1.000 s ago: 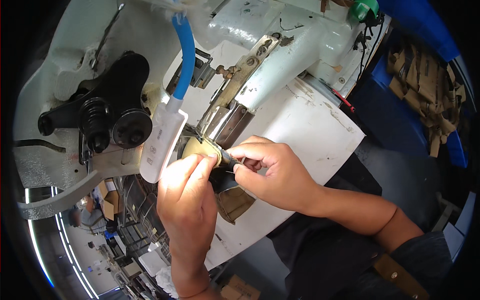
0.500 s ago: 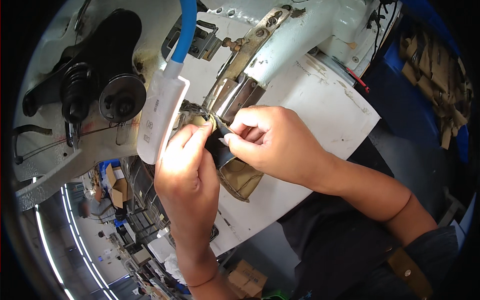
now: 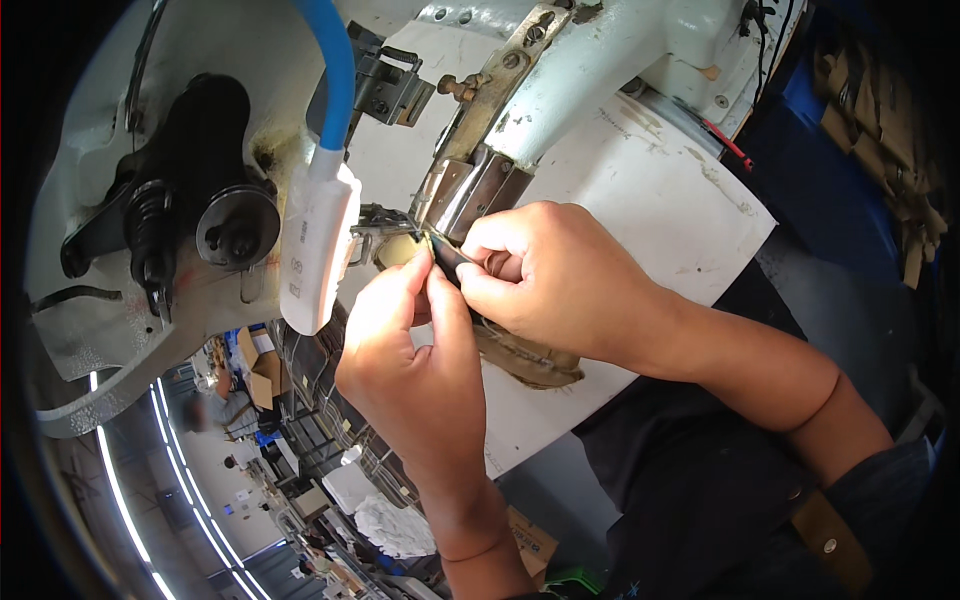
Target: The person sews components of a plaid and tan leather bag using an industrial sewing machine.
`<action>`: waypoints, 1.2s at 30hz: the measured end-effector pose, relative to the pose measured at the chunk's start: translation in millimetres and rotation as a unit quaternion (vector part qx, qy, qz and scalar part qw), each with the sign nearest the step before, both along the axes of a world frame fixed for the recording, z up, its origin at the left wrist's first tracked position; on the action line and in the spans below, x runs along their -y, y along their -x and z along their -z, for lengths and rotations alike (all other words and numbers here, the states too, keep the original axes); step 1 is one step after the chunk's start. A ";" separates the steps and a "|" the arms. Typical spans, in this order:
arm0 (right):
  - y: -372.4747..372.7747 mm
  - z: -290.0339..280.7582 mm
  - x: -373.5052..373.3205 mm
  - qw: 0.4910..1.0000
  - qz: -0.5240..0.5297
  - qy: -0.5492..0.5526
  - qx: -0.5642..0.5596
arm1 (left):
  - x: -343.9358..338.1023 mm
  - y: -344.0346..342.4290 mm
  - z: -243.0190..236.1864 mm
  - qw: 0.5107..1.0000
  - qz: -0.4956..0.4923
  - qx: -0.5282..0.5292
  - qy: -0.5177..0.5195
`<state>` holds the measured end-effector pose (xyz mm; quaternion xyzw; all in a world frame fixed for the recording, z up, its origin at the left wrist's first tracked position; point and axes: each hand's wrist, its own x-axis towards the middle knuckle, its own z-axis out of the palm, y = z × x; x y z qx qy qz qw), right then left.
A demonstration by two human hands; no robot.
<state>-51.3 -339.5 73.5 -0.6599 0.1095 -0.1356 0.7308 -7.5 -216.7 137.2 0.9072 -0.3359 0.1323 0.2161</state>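
Observation:
Both of my hands work at a small sewn piece (image 3: 535,366), dark on one side and olive-tan on the other, beside the metal end of a sewing machine's arm (image 3: 487,195). My left hand (image 3: 415,345) pinches its edge between thumb and index finger, close to the needle area. My right hand (image 3: 560,275) grips the dark part of the same piece with bent fingers, just right of the left fingertips. The olive-tan end hangs out below my right hand over the white tabletop (image 3: 610,180). My fingers hide much of the middle of the piece.
A white lamp (image 3: 315,250) on a blue flexible neck (image 3: 335,80) shines from the left. Black tension parts (image 3: 235,235) stick out of the machine head. A red-tipped tool (image 3: 735,150) lies at the table's far right. Beyond is a blue bin (image 3: 790,150) with brown pieces.
My left hand has come slightly right and lower in view, its thumb now alongside the index finger at the edge. The piece's loose end has swung to the right below my right hand.

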 end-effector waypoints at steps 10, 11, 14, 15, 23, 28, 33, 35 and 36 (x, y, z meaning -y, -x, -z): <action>-1.3 14.4 6.2 0.999 -0.041 -0.025 0.014 | 25.0 13.5 13.6 0.992 -0.103 0.005 0.070; -3.2 15.4 4.7 0.996 -0.038 -0.072 0.026 | 24.7 14.3 14.3 0.992 -0.112 -0.001 0.062; -4.6 18.8 3.8 0.990 -0.035 -0.127 0.048 | 19.1 19.6 21.9 0.995 -0.079 0.022 0.059; -3.2 19.9 3.8 0.989 -0.040 -0.133 0.054 | 16.0 22.1 27.3 0.995 -0.077 0.019 0.055; 13.9 33.3 4.0 0.984 -0.010 0.122 0.126 | -18.0 43.0 90.7 0.991 -0.023 0.103 0.080; 14.7 43.8 5.1 0.983 -0.058 0.132 0.109 | -37.7 29.3 103.9 0.962 -0.097 -0.049 0.251; 25.1 33.9 3.6 0.979 -0.019 0.175 0.099 | -48.7 13.7 92.7 0.809 -0.098 -0.343 0.467; 34.2 29.5 2.6 0.980 -0.046 0.183 0.068 | -51.0 15.0 87.7 0.793 -0.075 -0.373 0.476; 38.5 28.3 1.1 0.984 -0.049 0.153 0.071 | -51.6 17.7 86.6 0.789 -0.074 -0.388 0.470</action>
